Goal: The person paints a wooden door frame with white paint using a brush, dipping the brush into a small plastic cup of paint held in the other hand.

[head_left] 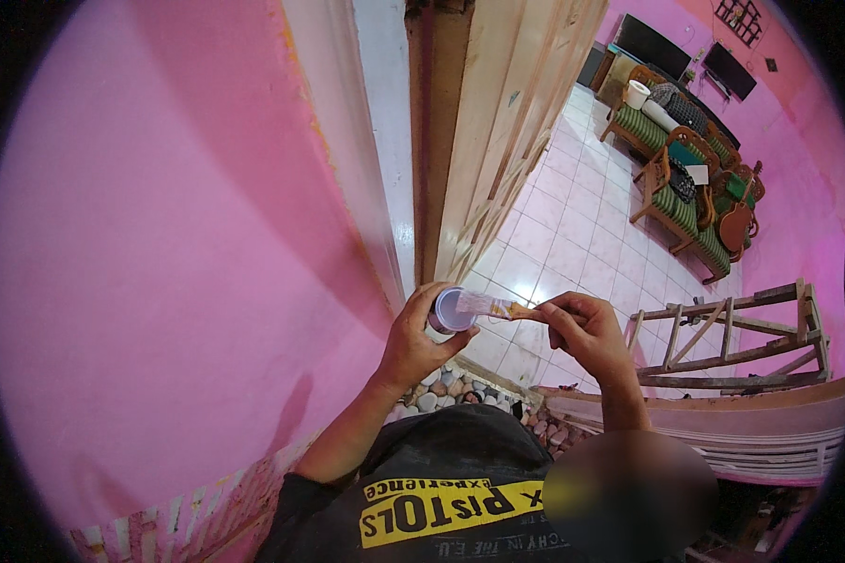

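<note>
My left hand (413,342) is closed round a small paint can (452,317) of pale lilac paint, held upright before the door frame (443,141). My right hand (587,340) pinches the wooden handle of a paintbrush (505,310) from the right. The brush lies sideways with its pale, paint-coated bristles over the can's mouth; I cannot tell whether they touch the rim. The frame shows worn cream and brown wood with a pale blue-white strip.
A pink wall (160,263) stands at the left. Beyond the doorway are a tiled floor (545,235), carved green-striped seats (671,211) with items on them and screens (652,47). A wooden trestle (723,380) stands at the right. Pebbled edging (427,399) is underneath.
</note>
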Demonstrator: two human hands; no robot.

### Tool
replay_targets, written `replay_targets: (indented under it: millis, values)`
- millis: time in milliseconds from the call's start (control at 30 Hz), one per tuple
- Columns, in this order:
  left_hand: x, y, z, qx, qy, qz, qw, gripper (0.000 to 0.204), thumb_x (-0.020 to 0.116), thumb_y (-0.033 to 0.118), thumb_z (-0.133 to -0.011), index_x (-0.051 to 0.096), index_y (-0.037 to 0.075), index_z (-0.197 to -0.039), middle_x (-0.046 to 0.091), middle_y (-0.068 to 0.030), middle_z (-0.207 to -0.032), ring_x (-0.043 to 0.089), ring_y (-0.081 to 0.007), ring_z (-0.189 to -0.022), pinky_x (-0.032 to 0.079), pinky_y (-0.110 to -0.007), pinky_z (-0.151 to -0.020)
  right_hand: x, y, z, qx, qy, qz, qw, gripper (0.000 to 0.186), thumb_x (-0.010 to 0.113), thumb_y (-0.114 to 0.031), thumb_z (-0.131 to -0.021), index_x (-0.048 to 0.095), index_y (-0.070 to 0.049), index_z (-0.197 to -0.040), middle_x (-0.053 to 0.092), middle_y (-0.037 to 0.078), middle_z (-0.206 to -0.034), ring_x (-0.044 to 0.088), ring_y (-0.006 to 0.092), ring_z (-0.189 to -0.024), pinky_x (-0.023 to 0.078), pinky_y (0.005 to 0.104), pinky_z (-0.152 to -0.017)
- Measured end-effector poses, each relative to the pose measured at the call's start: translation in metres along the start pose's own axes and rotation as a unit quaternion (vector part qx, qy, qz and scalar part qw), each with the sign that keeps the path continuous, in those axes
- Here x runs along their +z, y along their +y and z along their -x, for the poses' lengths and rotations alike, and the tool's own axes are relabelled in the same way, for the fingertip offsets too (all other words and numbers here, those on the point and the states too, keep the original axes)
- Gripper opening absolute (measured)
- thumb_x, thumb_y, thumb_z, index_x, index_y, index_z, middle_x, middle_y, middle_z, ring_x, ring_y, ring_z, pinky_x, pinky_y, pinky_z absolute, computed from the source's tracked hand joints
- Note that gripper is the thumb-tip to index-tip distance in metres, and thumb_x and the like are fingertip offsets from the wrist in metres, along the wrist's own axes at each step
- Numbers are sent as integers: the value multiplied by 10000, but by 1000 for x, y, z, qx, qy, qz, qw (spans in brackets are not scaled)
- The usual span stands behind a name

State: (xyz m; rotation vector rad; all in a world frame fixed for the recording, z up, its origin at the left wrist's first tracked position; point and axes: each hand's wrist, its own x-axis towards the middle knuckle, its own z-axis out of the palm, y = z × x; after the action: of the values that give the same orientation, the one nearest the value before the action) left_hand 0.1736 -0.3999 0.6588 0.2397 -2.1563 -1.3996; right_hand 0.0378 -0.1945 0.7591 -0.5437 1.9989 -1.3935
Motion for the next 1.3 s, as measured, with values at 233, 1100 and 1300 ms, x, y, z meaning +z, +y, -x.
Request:
replay_targets:
  millis: [233,1100,1300]
  values:
    - [0,0,0,29,5,-34,999,647,875,160,-740,545,20,-1279,612,-147,-1207,645,-291,-1098,546,-359,-914,14,6,7,-59,23,33,997,219,642,-141,-981,683,73,-1001,647,52,-701,566,82,-615,456,247,-549]
    - [1,-6,-1,14,13,-57,998,628,875,197,-756,561,38,-1276,619,-145,-1178,654,-284,-1062,542,-359,-882,10,78,-9,158,-38,-428,889,172,616,-237,-971,598,-72,-928,587,7,-739,465,73,-535,341,225,-457]
    - [2,-24,8,10,23,-88,996,668,886,330,-744,571,20,-1244,627,-177,-1176,651,-306,-1091,529,-379,-925,5,24,-27,74,-74,-457,883,224,600,-274,-991,579,-52,-969,580,21,-777,467,81,-585,368,213,-512]
